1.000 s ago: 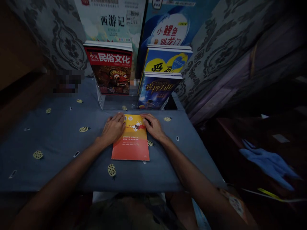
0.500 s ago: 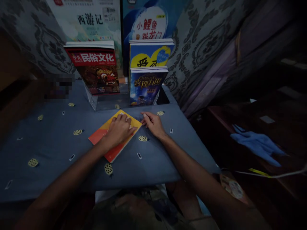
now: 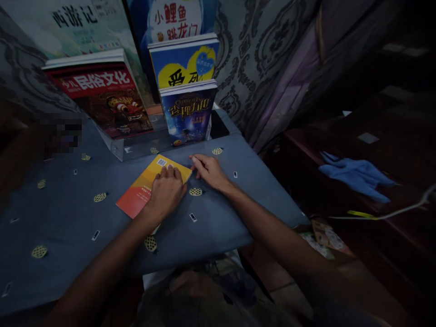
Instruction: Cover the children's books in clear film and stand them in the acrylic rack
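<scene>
The left hand (image 3: pixel 168 188), fingers slightly spread, apparently steadied the flat, yellow-and-red paperback (image 3: pixel 134 193). At its two o'clock corner, the right hand (image 3: pixel 210 171) curled, pinch unclear.

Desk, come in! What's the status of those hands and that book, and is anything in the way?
Left hand on book, partly covering it. Right hand at its corner, contact unclear. Book slanted, barcode up. Rack beyond.

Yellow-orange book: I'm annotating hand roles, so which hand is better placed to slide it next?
Probably the left hand: it lies palm down across the yellow-orange book. The right hand is only beside its right-hand corner, and whether it touches there is unclear.
</scene>
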Demonstrator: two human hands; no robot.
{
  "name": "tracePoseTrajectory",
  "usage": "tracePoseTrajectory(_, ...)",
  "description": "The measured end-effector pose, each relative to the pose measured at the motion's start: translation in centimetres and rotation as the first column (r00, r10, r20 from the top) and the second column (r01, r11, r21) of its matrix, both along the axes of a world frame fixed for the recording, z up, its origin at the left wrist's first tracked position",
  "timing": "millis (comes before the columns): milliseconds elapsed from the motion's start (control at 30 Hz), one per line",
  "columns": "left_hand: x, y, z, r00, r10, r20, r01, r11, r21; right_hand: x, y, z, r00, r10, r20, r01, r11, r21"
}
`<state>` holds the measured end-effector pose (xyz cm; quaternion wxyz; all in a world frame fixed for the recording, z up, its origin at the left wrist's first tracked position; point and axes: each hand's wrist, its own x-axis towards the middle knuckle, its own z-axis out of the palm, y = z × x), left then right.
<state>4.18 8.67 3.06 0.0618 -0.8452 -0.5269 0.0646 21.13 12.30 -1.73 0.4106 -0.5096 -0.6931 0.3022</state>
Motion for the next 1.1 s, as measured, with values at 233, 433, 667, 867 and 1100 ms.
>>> tracePoseTrajectory(233, 0.2, 0.0, 0.9, 0.999, -0.002, 0.036, 0.003, 1.000, -0.014, 0.2, -0.1, 0.3, 0.998, -0.034, -0.045, 0.035, 0.999, 0.019)
tracePoseTrajectory(433, 0.1, 0.1, 0.9, 0.999, -0.004, 0.041, 0.005, 1.000, -0.017, 0.1, -0.3, 0.6, 0.994, -0.048, -0.098, 0.051, 0.998, 0.031)
tracePoseTrajectory(667, 0.4, 0.1, 1.2, 0.999, 0.036, 0.029, -0.034, 0.997, -0.067, 0.2, -0.4, 1.1, 0.909, -0.195, -0.368, 0.278, 0.943, 0.185)
tracePoseTrajectory(867, 0.7, 0.1, 1.6, 0.999, 0.044, 0.027, -0.041, 0.994, -0.103, 0.1, -0.4, 1.3, 0.860, -0.203, -0.469, 0.334, 0.918, 0.215)
tracePoseTrajectory(1100, 0.4, -0.2, 0.8, 0.998, 0.014, 0.057, -0.012, 0.999, -0.032, -0.7, -1.3, 1.1, 0.987, -0.016, -0.161, 0.045, 0.984, 0.174)
